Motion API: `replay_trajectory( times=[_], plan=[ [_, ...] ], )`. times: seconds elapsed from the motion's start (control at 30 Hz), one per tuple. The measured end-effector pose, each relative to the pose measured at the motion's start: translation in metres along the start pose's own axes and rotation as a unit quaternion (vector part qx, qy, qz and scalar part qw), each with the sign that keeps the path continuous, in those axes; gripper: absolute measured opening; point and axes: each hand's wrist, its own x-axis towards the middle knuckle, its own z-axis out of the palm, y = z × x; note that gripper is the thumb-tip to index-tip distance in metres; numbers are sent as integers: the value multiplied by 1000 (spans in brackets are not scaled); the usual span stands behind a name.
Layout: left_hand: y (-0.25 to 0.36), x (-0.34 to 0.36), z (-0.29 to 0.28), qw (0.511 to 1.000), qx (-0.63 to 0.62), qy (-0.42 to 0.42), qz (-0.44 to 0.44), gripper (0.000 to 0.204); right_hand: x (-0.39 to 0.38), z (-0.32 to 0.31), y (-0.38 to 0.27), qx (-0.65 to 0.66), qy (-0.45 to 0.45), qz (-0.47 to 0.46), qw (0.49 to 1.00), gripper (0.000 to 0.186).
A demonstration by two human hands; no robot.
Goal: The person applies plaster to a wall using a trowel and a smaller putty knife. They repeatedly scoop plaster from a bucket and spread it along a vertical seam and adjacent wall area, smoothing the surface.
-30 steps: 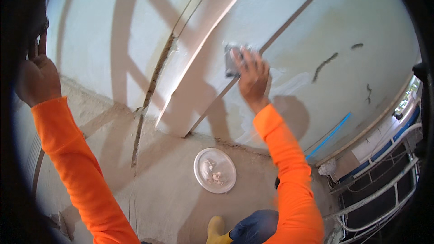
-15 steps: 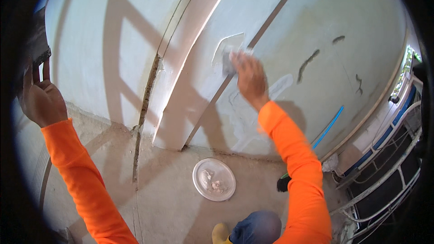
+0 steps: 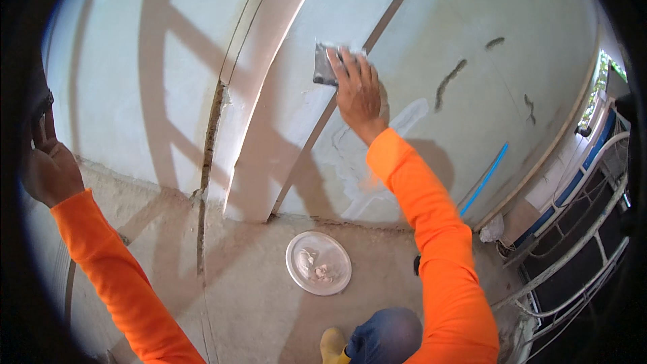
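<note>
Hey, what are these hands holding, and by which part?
The right hand holds a flat grey scraper by its right side. The left hand has fingers at a dark thing, the hold too shadowed to tell.

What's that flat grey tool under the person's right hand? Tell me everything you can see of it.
The flat grey tool looks like a thin, dark, straight-edged plate, perhaps metal or plastic. Its left side shows squarish corners, and whitish material lines its top edge. It lies roughly flat against the pale wall, beside a dark diagonal strip. The right hand covers its right part, so any handle is hidden.
</note>
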Motion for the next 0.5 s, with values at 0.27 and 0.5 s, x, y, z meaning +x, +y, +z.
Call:
replay_trajectory(
  times=[0.27, 0.5],
  plan=[
    [-4, -17, 15, 997, -38, 69, -22, 56, -61, -15, -11, 21, -73, -132, 988, 72],
    [-42, 0, -22, 1000, 7, -22, 11, 43, 30, -20, 37, 10, 25, 53, 998, 56]
  ],
)
